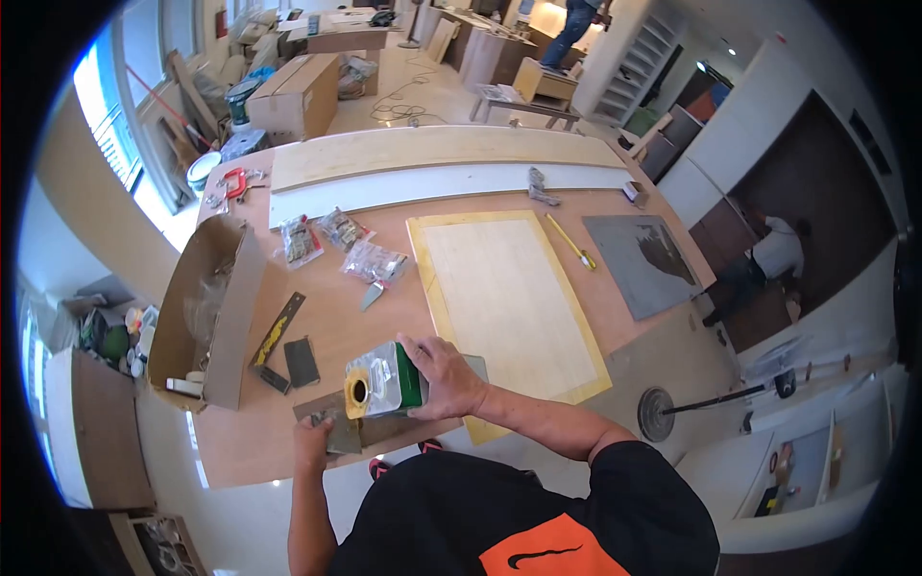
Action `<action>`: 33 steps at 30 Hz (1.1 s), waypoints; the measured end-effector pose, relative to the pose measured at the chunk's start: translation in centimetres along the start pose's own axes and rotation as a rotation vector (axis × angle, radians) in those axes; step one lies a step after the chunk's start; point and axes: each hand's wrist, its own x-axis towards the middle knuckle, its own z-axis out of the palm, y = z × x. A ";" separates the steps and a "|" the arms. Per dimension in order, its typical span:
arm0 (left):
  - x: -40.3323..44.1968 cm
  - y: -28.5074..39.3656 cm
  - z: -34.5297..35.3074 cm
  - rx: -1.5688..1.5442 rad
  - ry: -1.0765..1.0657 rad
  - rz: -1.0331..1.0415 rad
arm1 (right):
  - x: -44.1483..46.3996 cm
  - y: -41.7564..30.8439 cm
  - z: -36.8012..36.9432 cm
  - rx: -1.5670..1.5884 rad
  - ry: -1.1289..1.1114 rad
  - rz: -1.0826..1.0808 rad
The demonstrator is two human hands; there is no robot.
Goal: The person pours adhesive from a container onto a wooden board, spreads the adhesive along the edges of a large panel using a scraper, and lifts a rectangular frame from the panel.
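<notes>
Worktable [379, 324] stands mid-room, with a co-worker [776, 254] bending at the far right. We find the metal can [389, 376] at the table's near edge, tipped, its open mouth towards the left hand [313, 440]. We observe the right hand [447, 379] gripping the can, fingers spread over its side. The left fingers appear closed on a flat scraper [344, 436], though partly hidden. We note a pale panel [504, 288] beyond and a cardboard box [235, 331] at left.
</notes>
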 end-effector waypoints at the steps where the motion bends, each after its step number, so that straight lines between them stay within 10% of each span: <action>1: 0.7 -1.1 -0.4 0.117 -0.003 0.035 | -0.1 0.1 -0.3 0.024 0.023 0.021; 16: 2.2 -5.5 -1.3 0.833 0.443 0.334 | 0.4 3.5 -0.4 0.106 0.130 0.139; 33: -3.0 -1.7 0.7 0.933 0.363 0.502 | 13.8 7.3 7.9 0.170 0.445 0.124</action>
